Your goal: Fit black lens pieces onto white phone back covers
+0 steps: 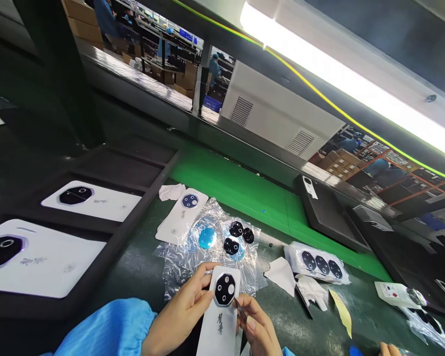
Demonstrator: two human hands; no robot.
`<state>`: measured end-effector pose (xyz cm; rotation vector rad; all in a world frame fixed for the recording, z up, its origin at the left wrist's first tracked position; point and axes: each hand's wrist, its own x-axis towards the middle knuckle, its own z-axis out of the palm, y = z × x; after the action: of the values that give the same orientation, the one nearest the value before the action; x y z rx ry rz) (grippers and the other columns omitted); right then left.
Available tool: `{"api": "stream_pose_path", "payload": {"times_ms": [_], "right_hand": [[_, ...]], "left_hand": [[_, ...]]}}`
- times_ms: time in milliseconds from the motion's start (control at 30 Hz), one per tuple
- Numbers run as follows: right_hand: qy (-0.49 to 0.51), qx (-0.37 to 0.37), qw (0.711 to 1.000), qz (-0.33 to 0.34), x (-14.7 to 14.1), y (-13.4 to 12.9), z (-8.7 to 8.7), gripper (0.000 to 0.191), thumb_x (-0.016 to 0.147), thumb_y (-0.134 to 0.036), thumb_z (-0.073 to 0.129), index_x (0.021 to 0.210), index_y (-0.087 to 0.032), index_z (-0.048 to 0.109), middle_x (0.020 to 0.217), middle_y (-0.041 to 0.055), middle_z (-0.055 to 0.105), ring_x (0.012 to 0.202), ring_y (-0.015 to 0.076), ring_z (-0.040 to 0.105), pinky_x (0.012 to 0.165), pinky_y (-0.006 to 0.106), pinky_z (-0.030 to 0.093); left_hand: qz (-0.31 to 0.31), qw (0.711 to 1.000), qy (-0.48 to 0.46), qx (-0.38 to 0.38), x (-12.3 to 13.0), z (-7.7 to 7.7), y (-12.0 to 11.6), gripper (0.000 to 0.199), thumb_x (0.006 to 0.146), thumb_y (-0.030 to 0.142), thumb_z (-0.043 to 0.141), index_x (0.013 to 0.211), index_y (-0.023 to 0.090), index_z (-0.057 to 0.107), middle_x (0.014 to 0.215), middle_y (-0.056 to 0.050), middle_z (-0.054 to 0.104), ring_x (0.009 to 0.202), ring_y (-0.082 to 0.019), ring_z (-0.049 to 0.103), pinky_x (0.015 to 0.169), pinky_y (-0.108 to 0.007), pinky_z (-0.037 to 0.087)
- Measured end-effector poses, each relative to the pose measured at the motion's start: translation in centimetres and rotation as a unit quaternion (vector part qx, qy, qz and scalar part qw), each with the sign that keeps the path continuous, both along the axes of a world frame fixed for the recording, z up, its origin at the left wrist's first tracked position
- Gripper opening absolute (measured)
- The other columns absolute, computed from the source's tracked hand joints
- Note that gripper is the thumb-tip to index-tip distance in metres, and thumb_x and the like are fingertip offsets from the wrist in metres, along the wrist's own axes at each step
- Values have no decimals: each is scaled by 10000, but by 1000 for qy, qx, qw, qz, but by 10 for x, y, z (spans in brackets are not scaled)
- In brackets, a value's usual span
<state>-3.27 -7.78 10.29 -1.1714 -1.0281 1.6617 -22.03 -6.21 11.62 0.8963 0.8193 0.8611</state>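
Note:
A white phone back panel (219,341) with a black camera disc (224,289) and dark lettering stands out at the bottom centre. My left hand (183,309) holds the panel by its left edge, fingers closed on it. On the right side, my right hand (257,324) pinches a thin dark tool (239,307), its tip at the lower right rim of the disc. Just beyond the hands lies clear plastic film (181,269) bearing several black discs (231,245) and a blue round film (207,238). More white panels (178,222) are stacked at the film's left.
A black tray (133,217) at left holds two white panels (114,203). Packed black discs (322,265), crumpled white cloth (313,291), yellow paper (341,314) and a bottle (396,295) lie right. Another person's fingers (389,349) show at the bottom right.

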Motion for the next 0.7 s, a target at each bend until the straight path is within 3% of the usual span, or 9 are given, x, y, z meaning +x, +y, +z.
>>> {"api": "stream_pose_path", "payload": {"times_ms": [400,700], "right_hand": [[-8,12,1000,-5,-1,-3,3,494,568,-604,733,826,-188,667,717,22,541,604,135,415,582,255,340],[-38,39,998,38,-2,-3,7,503,606,-660,680,829,-212,635,784,17,489,637,140,400,595,262,337]], "left_hand": [[17,1000,-4,-21,1,-5,4,514,767,507,554,1155,233,358,1113,-77,612,801,-185,570,749,-296,416],[30,998,-32,-32,1,-5,2,518,760,513,595,1159,245,401,1112,-65,628,769,-175,585,715,-279,431]]}}
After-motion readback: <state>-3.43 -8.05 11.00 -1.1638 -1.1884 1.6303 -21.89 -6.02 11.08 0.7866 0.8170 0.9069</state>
